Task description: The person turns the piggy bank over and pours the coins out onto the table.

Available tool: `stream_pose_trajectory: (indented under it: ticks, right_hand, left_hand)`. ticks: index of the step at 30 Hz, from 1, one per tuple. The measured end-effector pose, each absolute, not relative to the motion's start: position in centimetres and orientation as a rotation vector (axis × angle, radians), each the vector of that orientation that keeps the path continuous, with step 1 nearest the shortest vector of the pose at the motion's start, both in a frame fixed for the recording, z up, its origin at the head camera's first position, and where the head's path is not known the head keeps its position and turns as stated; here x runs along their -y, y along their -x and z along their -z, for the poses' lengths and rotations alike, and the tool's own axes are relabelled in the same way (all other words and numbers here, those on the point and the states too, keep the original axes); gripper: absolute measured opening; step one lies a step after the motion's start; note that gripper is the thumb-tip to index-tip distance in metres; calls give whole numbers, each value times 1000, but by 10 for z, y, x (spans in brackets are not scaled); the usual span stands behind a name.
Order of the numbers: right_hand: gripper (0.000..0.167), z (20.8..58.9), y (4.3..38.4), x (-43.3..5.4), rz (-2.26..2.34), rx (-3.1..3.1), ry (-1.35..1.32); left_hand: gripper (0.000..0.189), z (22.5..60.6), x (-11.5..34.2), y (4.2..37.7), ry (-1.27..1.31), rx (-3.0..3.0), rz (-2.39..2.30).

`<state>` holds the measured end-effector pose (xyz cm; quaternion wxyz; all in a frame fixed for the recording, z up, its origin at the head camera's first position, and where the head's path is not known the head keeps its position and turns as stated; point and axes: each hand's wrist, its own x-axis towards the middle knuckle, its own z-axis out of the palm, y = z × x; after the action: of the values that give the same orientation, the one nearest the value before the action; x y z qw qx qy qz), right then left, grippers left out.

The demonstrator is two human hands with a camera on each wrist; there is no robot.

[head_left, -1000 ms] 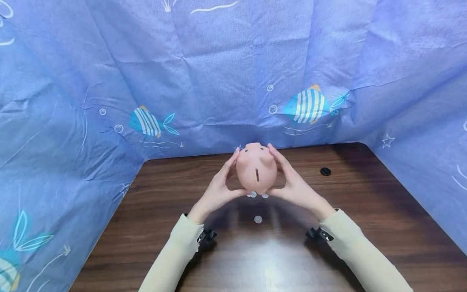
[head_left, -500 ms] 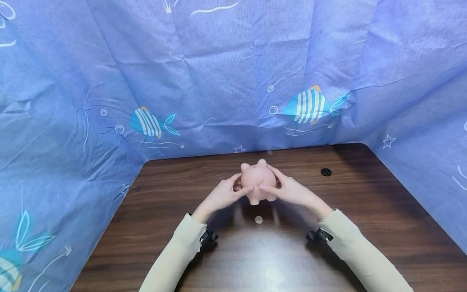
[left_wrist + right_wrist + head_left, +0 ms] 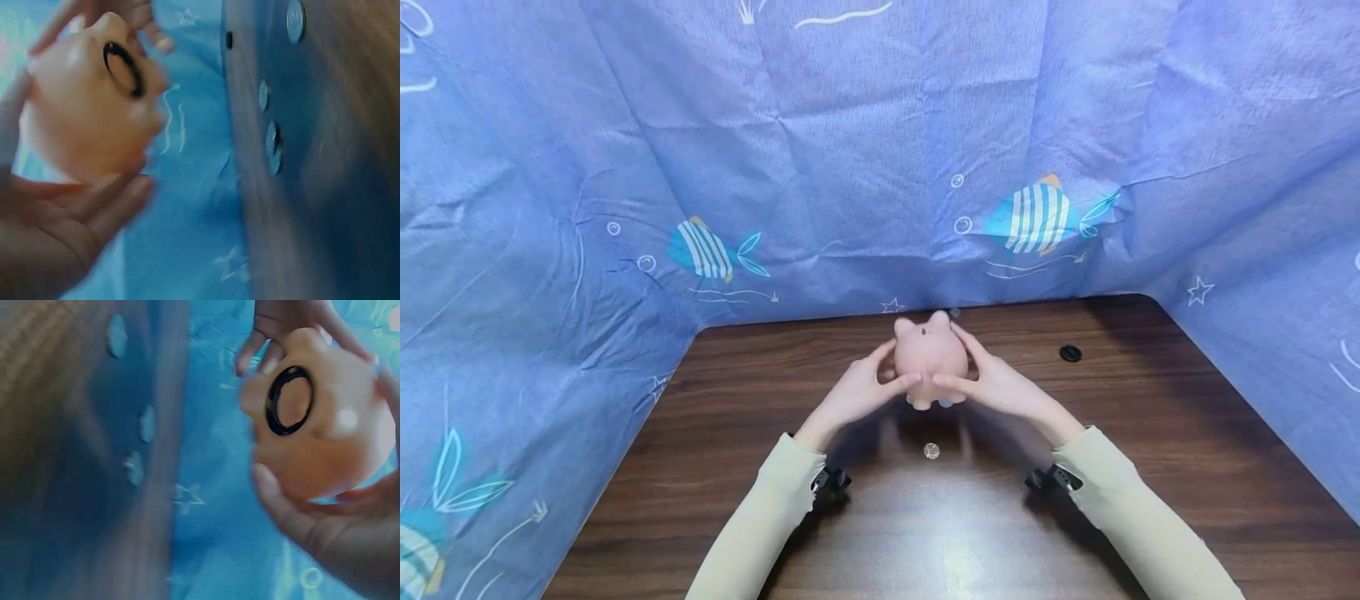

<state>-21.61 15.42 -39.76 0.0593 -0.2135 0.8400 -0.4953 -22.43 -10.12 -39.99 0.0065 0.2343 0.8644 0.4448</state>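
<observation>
A pink piggy bank (image 3: 931, 357) is held up over the table between both hands, its rear toward the head camera. My left hand (image 3: 859, 395) grips its left side, thumb across the rear. From the other side my right hand (image 3: 1009, 392) holds it the same way. In both wrist views the underside shows a round hole with a black rim (image 3: 270, 407). On the table below lie several silver coins, among them one coin (image 3: 932, 451) in front and another coin (image 3: 946, 402) partly hidden by the bank's feet.
A black round plug (image 3: 1071, 353) lies on the dark wooden table (image 3: 737, 467) to the right. A small pale thing (image 3: 955, 312) sits by the back edge. A blue cloth (image 3: 850, 150) with fish prints hangs behind and at both sides.
The piggy bank has turned from showing its slotted top to showing its rear. It dipped half a second ago and is slightly higher now. Both hands keep hold of it.
</observation>
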Motion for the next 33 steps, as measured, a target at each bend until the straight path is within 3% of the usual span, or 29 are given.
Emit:
stream_pose_trajectory:
  ticks: [4, 7, 9, 11, 15, 20, 25, 28, 33]
  right_hand:
    - [121, 381, 208, -153, 1684, -2564, 1085]
    - [124, 373, 205, -151, 1695, -2622, 1435]
    - [121, 373, 206, -150, 1673, -2666, 1522]
    - [120, 377, 209, -150, 1665, -2661, 1461]
    - [118, 394, 217, -155, 1615, -2542, 1013]
    - [90, 411, 224, -158, 1446, -2406, 610]
    - [70, 418, 231, -155, 1442, -2306, 549]
    - [72, 411, 232, -154, 1427, -2364, 552]
    - [93, 387, 223, -156, 1496, -2582, 729]
  left_hand:
    - [108, 387, 109, 215, -1250, -2757, -1592]
    - [119, 378, 111, 213, -1658, -2772, -1568]
    - [120, 376, 110, 215, -1764, -2785, -1522]
    - [120, 380, 109, 218, -1697, -2791, -1493]
    - [111, 399, 106, 223, -1224, -2741, -1474]
    - [79, 418, 105, 230, -743, -2629, -1298]
    - [66, 421, 104, 234, -680, -2568, -1232]
    - [68, 413, 104, 236, -688, -2585, -1240]
    - [83, 387, 108, 226, -843, -2750, -1380]
